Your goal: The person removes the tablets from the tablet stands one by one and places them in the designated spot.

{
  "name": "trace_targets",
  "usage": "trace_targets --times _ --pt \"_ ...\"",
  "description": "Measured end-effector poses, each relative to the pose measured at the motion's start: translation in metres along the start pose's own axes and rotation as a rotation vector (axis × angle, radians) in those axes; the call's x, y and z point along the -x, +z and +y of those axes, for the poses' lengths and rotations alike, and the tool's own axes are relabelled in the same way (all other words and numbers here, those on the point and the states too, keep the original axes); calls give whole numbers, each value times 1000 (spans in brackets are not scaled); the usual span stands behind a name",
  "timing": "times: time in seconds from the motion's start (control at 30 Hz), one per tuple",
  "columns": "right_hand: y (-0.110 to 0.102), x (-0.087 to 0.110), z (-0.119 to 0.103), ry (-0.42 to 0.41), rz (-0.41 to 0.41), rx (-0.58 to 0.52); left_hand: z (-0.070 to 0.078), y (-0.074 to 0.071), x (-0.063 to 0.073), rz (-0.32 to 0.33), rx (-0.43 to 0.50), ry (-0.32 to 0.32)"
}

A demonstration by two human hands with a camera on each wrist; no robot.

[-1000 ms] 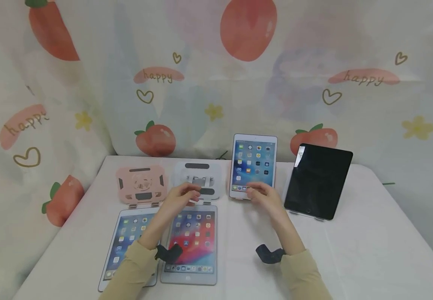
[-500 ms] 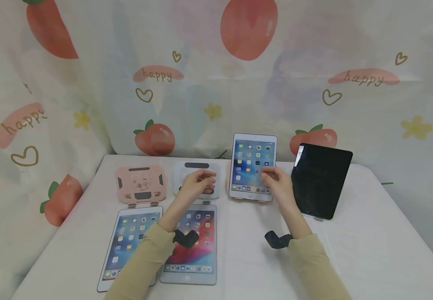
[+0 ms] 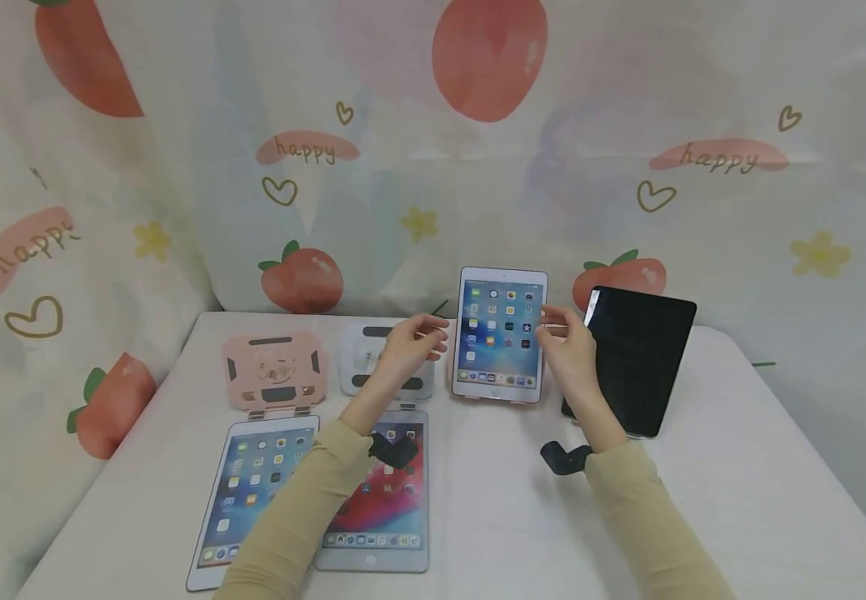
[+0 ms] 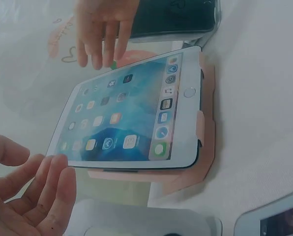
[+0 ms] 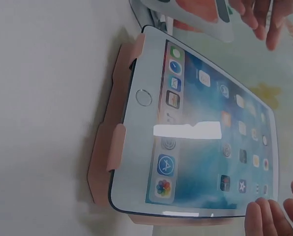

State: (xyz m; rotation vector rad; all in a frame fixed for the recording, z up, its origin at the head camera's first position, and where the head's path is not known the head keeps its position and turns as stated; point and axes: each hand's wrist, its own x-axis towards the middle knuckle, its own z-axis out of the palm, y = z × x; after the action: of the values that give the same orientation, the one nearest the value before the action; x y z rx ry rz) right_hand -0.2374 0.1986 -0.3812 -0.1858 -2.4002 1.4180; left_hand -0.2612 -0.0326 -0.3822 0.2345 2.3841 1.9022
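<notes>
A white-framed tablet (image 3: 498, 333) leans back on a pink stand (image 5: 104, 142), its lit screen full of app icons. Two pink lips of the stand hook over the tablet's lower edge in both wrist views. My left hand (image 3: 410, 348) hovers by the tablet's left edge, fingers loosely bent and holding nothing; its fingertips (image 4: 63, 164) overlap the edge in the left wrist view. On the other side, my right hand (image 3: 572, 350) has its fingers close to the tablet's right edge, thumb apart from the fingers (image 5: 267, 216).
A dark-screened black tablet (image 3: 638, 367) leans on a stand behind my right hand. At left, an opened pink stand (image 3: 275, 371) and a white stand (image 3: 350, 379) lie behind two lit tablets, one blue-screened (image 3: 252, 475), one red-screened (image 3: 380, 500). A printed cloth (image 3: 417, 167) hangs behind.
Both hands have risen from near the tablet's lower part to beside its upper sides. My right hand has moved off the screen to the right edge; the left has come closer to the left edge.
</notes>
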Motion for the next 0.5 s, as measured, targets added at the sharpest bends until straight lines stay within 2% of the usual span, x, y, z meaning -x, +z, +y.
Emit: trace_targets --times 0.17,0.37,0.5 --pt "-3 -10 1 -45 15 26 6 8 -10 31 5 -15" --pt "-5 -20 1 -162 14 205 10 13 -26 44 -12 18" --pt "-6 -25 -3 -177 -9 287 12 16 -36 42 -38 13"
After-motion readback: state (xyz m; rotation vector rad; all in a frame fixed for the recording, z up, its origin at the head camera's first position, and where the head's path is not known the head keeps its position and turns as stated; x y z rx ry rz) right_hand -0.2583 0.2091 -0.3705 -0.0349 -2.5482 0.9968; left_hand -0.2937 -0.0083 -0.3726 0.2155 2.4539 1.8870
